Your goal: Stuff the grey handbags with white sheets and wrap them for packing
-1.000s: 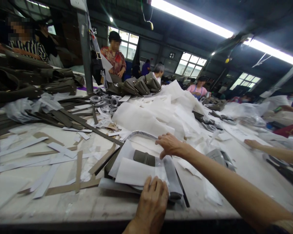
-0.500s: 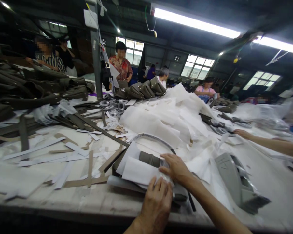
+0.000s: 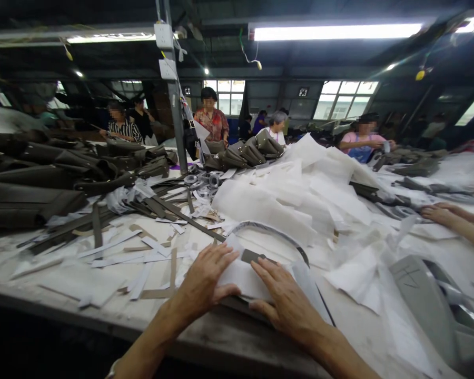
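My left hand (image 3: 203, 281) lies flat with the fingers spread on the left part of a white sheet of thin wrapping paper (image 3: 240, 275), its thumb along the near edge. My right hand (image 3: 288, 302) lies flat, palm down, on the right part of the same sheet. Both hands are open and neither grips anything. The sheet is at the near edge of the pale worktable (image 3: 102, 310), right in front of me, and it covers a flat dark olive leather piece (image 3: 253, 256), of which only a small corner shows between my fingertips.

Just behind the sheet, a thin grey strap bent into an arc (image 3: 278, 235) curves over the table. Behind that, a loose heap of white wrapping sheets (image 3: 300, 195) rises and blocks much of the far side. Left of my hands, long white and brown paper strips (image 3: 142, 247) lie scattered, with dark olive leather bands (image 3: 174, 208) crossing them further back. A few grey tape rolls (image 3: 209, 179) sit near the foot of a grey metal post (image 3: 176, 121). To my right lies a flat grey bag panel (image 3: 422, 300), and beyond it a co-worker's hand (image 3: 438, 213) rests on the table, well apart from mine.

A row of olive handbags (image 3: 245, 152) stands beyond the heap, and more dark olive bags (image 3: 35, 179) are stacked on the left. I cannot tell what is inside any of them.
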`<state>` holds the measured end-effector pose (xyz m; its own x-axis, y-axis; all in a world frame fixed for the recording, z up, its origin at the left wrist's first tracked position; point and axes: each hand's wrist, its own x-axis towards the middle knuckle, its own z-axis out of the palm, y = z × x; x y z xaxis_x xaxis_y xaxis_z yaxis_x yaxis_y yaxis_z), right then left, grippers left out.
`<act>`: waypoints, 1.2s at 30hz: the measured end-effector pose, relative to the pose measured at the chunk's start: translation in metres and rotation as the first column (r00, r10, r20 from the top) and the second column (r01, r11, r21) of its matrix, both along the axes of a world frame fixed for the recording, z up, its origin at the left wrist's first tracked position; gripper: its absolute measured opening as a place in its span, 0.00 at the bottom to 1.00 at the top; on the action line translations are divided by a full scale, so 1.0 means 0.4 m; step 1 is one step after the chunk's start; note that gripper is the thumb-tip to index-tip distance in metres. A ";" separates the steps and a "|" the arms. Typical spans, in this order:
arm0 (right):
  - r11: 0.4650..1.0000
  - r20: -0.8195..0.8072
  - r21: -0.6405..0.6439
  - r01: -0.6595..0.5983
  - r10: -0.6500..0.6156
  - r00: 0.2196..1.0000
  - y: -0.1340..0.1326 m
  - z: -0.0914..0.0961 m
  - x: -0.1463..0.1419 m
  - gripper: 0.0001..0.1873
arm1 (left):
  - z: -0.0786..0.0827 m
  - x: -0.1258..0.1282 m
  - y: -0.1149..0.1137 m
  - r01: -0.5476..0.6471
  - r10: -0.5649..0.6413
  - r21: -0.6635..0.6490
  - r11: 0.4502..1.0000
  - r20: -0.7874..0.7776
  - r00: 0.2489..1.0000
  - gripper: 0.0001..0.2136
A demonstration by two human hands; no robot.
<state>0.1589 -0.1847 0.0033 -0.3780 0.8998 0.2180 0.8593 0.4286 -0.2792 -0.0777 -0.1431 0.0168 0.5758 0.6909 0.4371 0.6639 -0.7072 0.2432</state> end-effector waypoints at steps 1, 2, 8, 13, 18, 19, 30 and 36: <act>1.000 0.003 -0.021 -0.013 0.013 1.000 0.002 0.005 -0.018 0.40 | 0.000 -0.024 0.009 -0.018 0.017 -0.056 0.998 -0.007 1.000 0.34; 0.999 0.005 -0.035 -0.026 0.027 1.000 0.005 0.009 -0.036 0.42 | -0.001 -0.041 0.015 -0.028 0.027 -0.118 0.993 -0.011 1.000 0.37; 0.999 -0.043 -0.006 -0.040 0.040 0.998 0.022 0.002 -0.102 0.33 | -0.006 -0.052 0.004 -0.111 0.139 -0.328 0.938 0.065 0.988 0.38; 0.998 -0.102 0.024 0.050 -0.047 0.994 0.014 -0.027 -0.101 0.30 | -0.010 -0.046 -0.009 -0.082 0.130 -0.259 0.962 0.173 0.976 0.25; 0.988 -0.095 0.083 0.133 -0.125 0.988 0.015 -0.040 -0.106 0.29 | -0.035 -0.050 -0.006 -0.119 0.146 -0.146 0.982 0.197 0.969 0.15; 0.986 -0.086 0.099 0.135 -0.126 0.988 0.014 -0.043 -0.106 0.30 | -0.038 -0.050 -0.005 -0.121 0.144 -0.129 0.984 0.183 0.973 0.15; 0.982 0.158 0.179 0.054 -0.083 0.984 -0.002 -0.140 -0.136 0.46 | -0.019 -0.057 -0.025 0.155 -0.143 0.163 0.975 -0.082 0.986 0.19; 0.977 0.198 0.213 0.010 -0.053 0.979 -0.006 -0.129 -0.130 0.42 | -0.106 -0.068 -0.008 0.204 -0.196 0.141 0.969 -0.069 0.978 0.13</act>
